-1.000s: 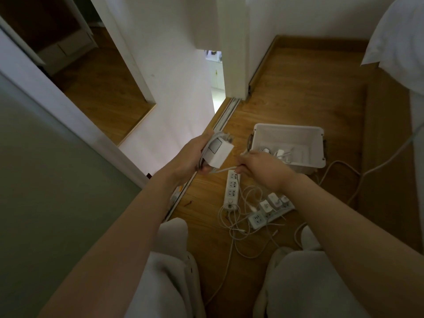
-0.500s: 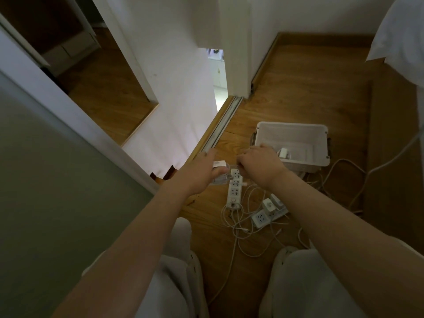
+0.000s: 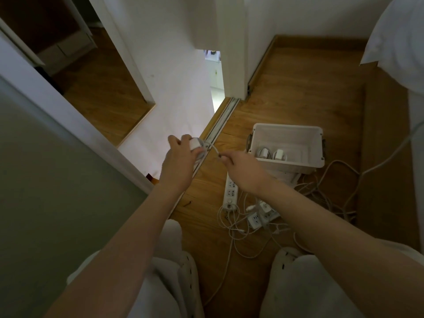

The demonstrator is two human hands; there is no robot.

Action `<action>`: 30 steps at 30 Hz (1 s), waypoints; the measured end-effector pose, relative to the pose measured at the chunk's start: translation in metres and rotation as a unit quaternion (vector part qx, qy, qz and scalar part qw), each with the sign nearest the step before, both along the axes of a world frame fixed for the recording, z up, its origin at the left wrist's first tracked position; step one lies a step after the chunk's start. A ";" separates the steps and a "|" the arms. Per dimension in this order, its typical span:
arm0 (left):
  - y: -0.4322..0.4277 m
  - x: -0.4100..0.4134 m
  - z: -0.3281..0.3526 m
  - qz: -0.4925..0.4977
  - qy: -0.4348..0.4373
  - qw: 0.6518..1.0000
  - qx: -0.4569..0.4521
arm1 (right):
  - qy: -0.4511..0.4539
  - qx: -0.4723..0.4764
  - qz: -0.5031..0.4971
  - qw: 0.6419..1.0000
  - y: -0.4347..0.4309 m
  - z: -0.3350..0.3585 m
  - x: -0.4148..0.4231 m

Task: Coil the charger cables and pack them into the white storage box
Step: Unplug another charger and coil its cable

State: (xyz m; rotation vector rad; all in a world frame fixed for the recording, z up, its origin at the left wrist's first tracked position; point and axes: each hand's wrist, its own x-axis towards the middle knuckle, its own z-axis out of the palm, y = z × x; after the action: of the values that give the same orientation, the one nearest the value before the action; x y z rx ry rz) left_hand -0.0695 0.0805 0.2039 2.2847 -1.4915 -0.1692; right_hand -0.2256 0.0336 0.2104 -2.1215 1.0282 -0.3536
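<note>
The left hand [image 3: 177, 160] curls round the charger [image 3: 195, 144] and its wound cable [image 3: 212, 147], over the floor [image 3: 298, 99] left of the white storage box [image 3: 286, 127] (two more lie inside), while the right hand [image 3: 244, 172] pinches the loose end [image 3: 218, 154], which may slip and uncoil.

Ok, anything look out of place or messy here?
Yes: loose white cables lie tangled, uncoiled, over the power strips on the floor in front of the white box. Nothing looks damaged or spilled.
</note>
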 end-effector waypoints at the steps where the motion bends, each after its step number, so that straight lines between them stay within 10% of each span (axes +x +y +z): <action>1: -0.001 0.003 0.002 0.032 0.041 0.999 -0.010 | 0.006 -0.011 0.001 1.000 0.004 -0.002 -0.002; 12: -0.013 -0.011 0.008 0.040 0.239 0.964 -0.112 | 0.079 0.049 0.053 0.994 0.010 -0.013 -0.021; 17: -0.007 -0.035 0.020 -0.117 0.173 0.973 -0.102 | -0.165 0.143 -0.080 0.973 -0.001 0.002 -0.034; 21: -0.004 -0.042 0.018 -0.190 0.143 0.969 -0.061 | -0.193 0.028 -0.120 0.973 -0.010 0.010 -0.042; 30: -0.001 -0.040 0.021 -0.236 0.049 0.970 -0.020 | 0.079 -0.256 -0.067 0.961 -0.010 -0.001 -0.052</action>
State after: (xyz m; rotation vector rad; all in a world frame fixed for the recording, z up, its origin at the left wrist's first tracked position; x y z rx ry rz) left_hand -0.1095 0.0792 0.2254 1.8234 -1.9396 -0.3754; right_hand -0.2772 0.0231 0.2092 -2.5776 1.2828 -0.5757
